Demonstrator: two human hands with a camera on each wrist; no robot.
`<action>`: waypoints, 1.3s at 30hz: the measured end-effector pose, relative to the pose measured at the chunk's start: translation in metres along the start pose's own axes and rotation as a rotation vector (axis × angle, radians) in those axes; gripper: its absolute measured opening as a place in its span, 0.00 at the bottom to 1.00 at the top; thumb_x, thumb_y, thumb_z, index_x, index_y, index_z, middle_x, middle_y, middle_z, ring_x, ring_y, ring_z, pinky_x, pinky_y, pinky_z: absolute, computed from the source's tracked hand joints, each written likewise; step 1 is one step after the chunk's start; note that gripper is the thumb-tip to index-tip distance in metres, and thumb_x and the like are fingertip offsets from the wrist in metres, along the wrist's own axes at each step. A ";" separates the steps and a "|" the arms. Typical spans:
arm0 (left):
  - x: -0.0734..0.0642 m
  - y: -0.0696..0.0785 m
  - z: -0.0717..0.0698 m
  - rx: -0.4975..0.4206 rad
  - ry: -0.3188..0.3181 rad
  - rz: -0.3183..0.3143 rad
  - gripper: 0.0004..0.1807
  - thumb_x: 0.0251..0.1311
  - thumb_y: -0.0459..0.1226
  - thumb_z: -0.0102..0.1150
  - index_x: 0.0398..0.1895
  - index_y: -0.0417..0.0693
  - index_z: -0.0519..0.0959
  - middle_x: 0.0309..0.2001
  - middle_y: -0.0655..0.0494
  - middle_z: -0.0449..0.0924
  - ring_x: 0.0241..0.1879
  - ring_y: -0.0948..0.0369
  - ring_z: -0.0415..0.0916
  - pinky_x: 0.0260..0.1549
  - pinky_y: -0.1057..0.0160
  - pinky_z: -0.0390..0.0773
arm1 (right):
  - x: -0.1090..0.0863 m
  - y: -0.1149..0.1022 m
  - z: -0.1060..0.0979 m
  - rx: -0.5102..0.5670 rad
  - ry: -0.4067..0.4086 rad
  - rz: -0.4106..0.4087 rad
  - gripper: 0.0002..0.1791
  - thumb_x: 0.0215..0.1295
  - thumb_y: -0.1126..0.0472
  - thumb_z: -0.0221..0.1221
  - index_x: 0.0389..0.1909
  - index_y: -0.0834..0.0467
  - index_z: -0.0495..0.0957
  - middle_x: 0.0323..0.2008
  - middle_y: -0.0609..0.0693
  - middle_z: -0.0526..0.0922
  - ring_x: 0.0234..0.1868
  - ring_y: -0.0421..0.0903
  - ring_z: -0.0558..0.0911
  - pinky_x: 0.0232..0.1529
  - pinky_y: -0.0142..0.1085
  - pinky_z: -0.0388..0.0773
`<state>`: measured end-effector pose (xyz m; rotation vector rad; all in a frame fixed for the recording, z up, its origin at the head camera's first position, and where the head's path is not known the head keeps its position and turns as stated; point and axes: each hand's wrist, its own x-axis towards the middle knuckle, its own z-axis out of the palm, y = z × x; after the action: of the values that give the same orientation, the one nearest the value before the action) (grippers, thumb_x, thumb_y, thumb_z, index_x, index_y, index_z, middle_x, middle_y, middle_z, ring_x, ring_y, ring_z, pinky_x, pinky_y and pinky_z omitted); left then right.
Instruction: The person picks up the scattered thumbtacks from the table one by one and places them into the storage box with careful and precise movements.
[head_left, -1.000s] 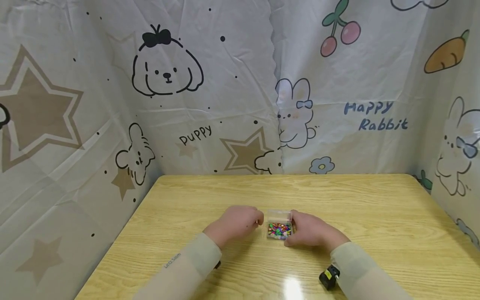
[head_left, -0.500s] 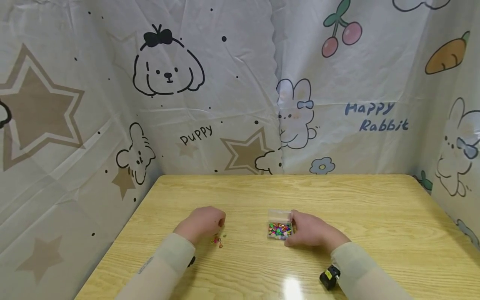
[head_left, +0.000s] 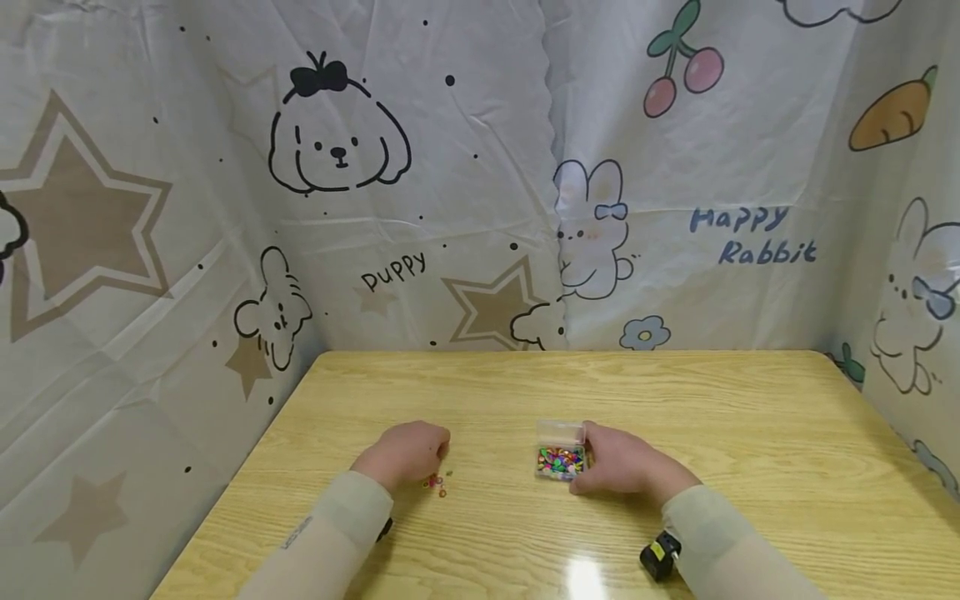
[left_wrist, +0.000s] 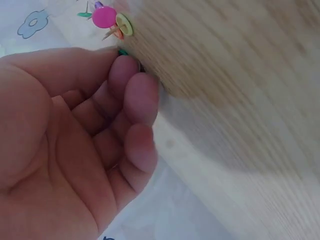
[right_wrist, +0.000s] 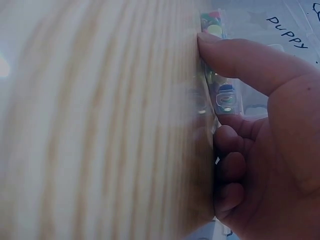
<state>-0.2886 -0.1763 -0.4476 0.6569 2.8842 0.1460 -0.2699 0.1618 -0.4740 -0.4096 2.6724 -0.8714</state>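
Observation:
My right hand (head_left: 622, 458) grips the right side of a small clear plastic box (head_left: 553, 478), thumb in front and fingers behind. Its clear lid (head_left: 561, 432) stands open at the back, and colourful thumbtacks (head_left: 561, 459) fill the box. To the left, my left hand (head_left: 401, 452) is low over the table, fingers curled. In the left wrist view a green thumbtack (left_wrist: 122, 51) shows at the pinched thumb and index tips, mostly hidden by them. Beside that hand lies a small group of loose thumbtacks (head_left: 435, 482), among them a pink thumbtack (left_wrist: 104, 17).
The wood-grain table (head_left: 712, 400) spreads out around both hands. A printed cloth (head_left: 480, 167) with cartoon animals hangs along the back and both sides. A black wrist device (head_left: 660, 556) sits below the right sleeve.
My left hand has moved left from beside the box to the loose thumbtacks, then stayed almost in place over the last half second. The right hand keeps its grip on the box.

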 end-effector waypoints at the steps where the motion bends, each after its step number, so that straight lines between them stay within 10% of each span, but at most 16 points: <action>1: 0.001 0.000 0.000 0.009 0.012 0.008 0.15 0.65 0.26 0.52 0.24 0.54 0.72 0.23 0.61 0.71 0.25 0.61 0.66 0.29 0.58 0.69 | 0.000 0.000 0.000 0.003 -0.001 0.003 0.31 0.47 0.48 0.77 0.47 0.52 0.71 0.39 0.45 0.78 0.37 0.44 0.75 0.44 0.45 0.75; 19: 0.020 0.064 -0.003 0.169 0.246 0.341 0.08 0.65 0.31 0.65 0.30 0.54 0.83 0.29 0.66 0.75 0.27 0.69 0.71 0.28 0.68 0.75 | 0.001 0.003 0.001 0.006 0.004 0.003 0.31 0.47 0.48 0.78 0.47 0.52 0.71 0.39 0.45 0.78 0.38 0.44 0.75 0.46 0.46 0.74; 32: 0.029 0.086 0.008 0.165 0.071 0.333 0.07 0.65 0.37 0.65 0.29 0.56 0.79 0.26 0.68 0.74 0.25 0.69 0.68 0.29 0.67 0.73 | 0.002 0.005 0.001 -0.010 0.014 0.001 0.32 0.47 0.48 0.77 0.49 0.51 0.71 0.40 0.44 0.78 0.38 0.44 0.75 0.48 0.47 0.74; 39: 0.032 0.095 0.015 0.206 0.078 0.379 0.12 0.65 0.33 0.62 0.24 0.57 0.76 0.23 0.67 0.71 0.24 0.67 0.66 0.28 0.67 0.71 | 0.004 0.005 0.002 -0.016 0.021 -0.014 0.33 0.46 0.47 0.77 0.50 0.52 0.72 0.41 0.44 0.78 0.39 0.44 0.75 0.50 0.48 0.74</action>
<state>-0.2741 -0.0766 -0.4541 1.2584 2.8376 -0.0793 -0.2734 0.1636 -0.4795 -0.4250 2.7004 -0.8639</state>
